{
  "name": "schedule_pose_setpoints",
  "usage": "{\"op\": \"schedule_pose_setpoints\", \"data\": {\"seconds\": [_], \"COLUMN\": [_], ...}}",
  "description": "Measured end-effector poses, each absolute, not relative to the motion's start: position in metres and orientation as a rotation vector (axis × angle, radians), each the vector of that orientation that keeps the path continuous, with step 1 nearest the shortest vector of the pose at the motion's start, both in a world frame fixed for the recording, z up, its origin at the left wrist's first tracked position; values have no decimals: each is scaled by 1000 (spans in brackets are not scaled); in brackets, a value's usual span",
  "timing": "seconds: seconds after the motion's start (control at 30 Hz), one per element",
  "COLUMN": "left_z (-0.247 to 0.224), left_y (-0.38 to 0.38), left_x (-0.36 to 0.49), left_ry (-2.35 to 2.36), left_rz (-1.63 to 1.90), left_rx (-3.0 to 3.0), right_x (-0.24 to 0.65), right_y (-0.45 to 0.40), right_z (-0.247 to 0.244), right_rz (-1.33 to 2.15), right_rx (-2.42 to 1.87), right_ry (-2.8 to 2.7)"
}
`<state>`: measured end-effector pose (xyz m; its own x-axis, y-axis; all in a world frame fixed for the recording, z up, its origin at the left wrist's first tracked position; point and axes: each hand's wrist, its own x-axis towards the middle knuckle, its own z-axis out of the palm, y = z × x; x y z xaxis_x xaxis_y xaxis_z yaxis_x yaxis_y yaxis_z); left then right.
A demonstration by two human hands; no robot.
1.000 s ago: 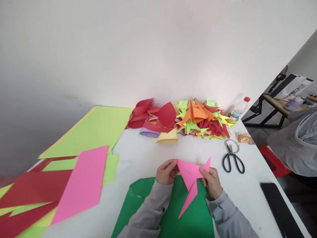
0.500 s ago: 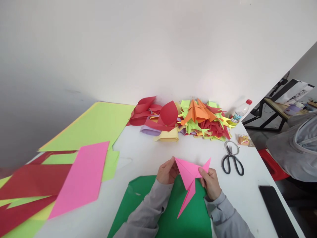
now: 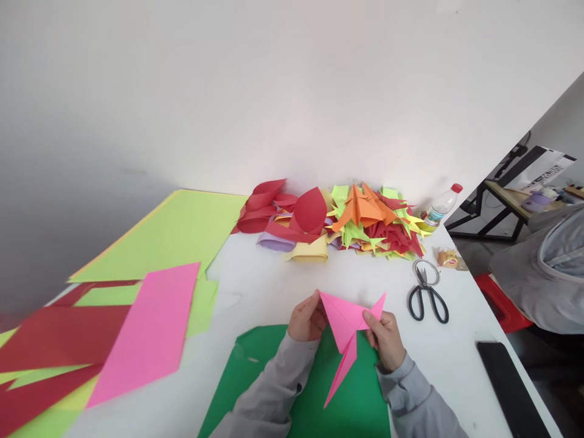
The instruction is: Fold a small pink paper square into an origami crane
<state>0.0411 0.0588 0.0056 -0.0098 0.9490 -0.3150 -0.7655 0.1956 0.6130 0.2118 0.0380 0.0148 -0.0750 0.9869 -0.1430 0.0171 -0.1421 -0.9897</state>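
A folded pink paper figure (image 3: 343, 317) with several pointed ends is held between my two hands above a green sheet (image 3: 347, 395). My left hand (image 3: 306, 317) pinches its upper left tip, fingers curled behind the paper. On the other side, my right hand (image 3: 384, 337) grips the figure near its right point, thumb on top and fingers underneath. One long narrow point hangs down toward the green sheet. Both forearms, in grey sleeves, rest over or near that sheet.
Coloured paper sheets, one a pink sheet (image 3: 148, 334), lie at left. Along the wall sit curled red paper (image 3: 310, 212) and a pile of folded figures (image 3: 365, 213). Scissors (image 3: 427, 298), a bottle (image 3: 441, 208), a wrapped snack (image 3: 448, 258) and a black strip (image 3: 513, 386) are at right, beyond which a person (image 3: 538, 267) sits.
The view has shifted very slightly. Both hands keep the same grip on the pink paper figure, whose hanging point has dipped a little lower.
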Motion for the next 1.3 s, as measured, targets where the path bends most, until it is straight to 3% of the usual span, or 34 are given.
{"op": "schedule_pose_setpoints", "data": {"seconds": [0.63,1.3], "left_z": [-16,6], "left_y": [65,37], "left_x": [38,51], "left_ry": [823,1063], "left_rz": [1200,1145], "left_rx": [403,884], "right_x": [209,202], "right_y": [37,35], "right_z": [15,21], "right_rz": [1355,1362], "right_rx": [-1302,-1248], "right_ry": [-1243,-1299]}}
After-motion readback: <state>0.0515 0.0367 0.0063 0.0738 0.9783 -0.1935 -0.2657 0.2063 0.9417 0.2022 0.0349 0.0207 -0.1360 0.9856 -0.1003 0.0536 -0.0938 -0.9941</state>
